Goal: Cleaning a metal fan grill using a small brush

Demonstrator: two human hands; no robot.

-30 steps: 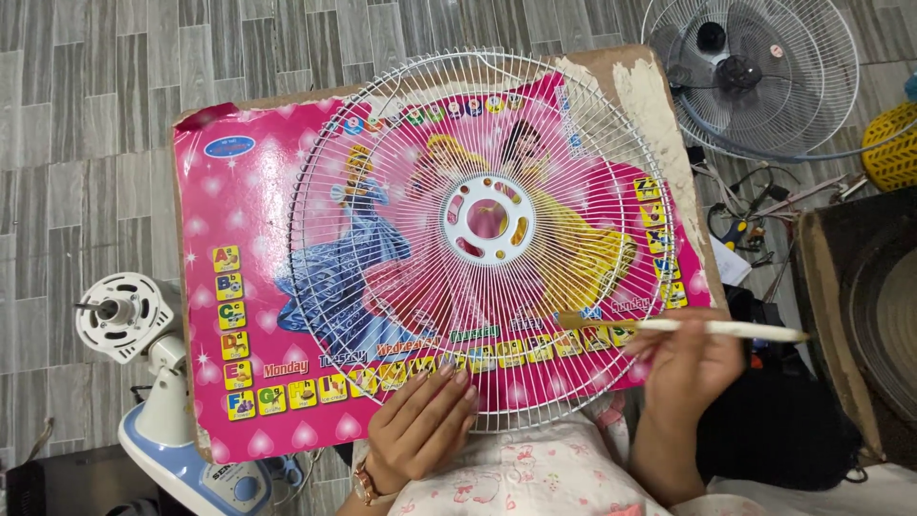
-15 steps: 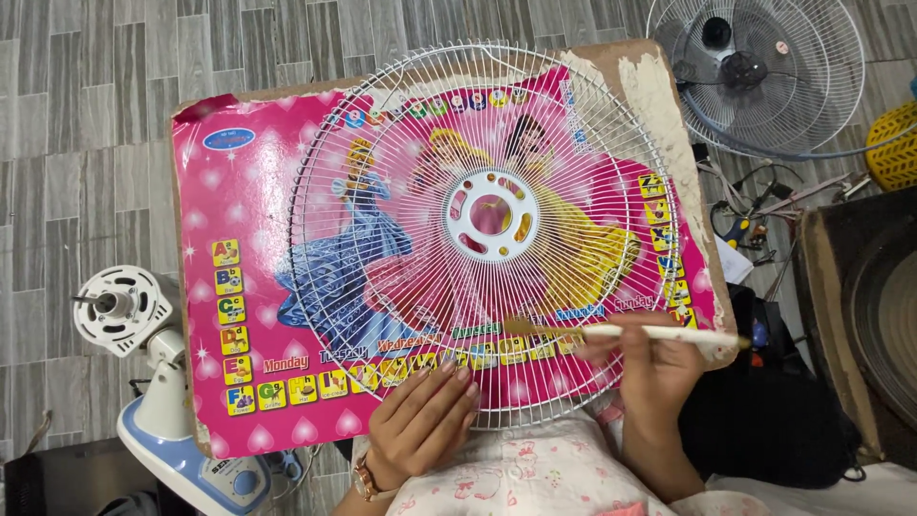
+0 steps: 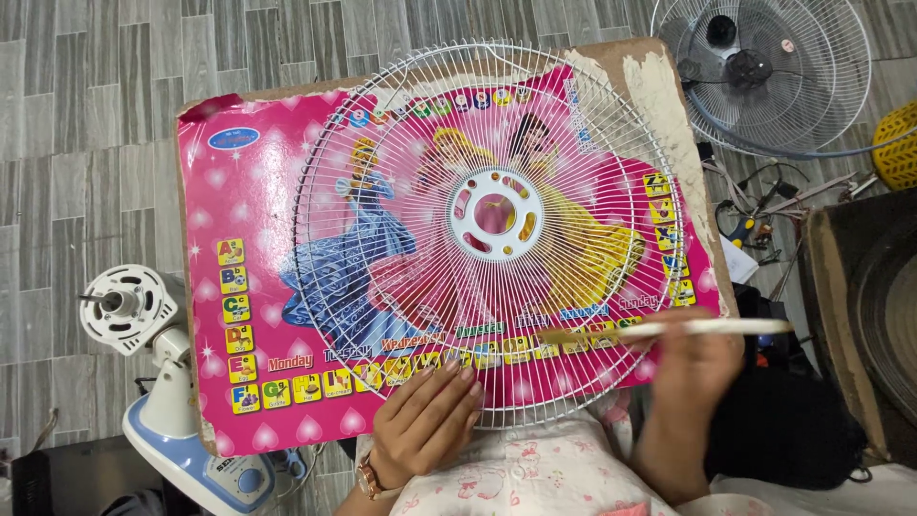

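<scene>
on the pink board (image 3: 258, 220) lay the white fan grille (image 3: 487, 229), wires fanning from its hub (image 3: 495, 214). the left hand (image 3: 425, 420) pressed flat, fingers together, on the grille's near rim. the right hand (image 3: 693, 368) pinched a brush (image 3: 669, 330), bristles touching the lower wires. beside the board stood a fan motor (image 3: 129, 306); another grille (image 3: 764, 72) lay far right.

We see open grey floor (image 3: 95, 124) left of and beyond the pink board (image 3: 248, 191), while a fan base (image 3: 162, 401) crowds the near-left and a second grille (image 3: 764, 76), wires (image 3: 755, 205) and a dark box (image 3: 860, 315) block the right.
</scene>
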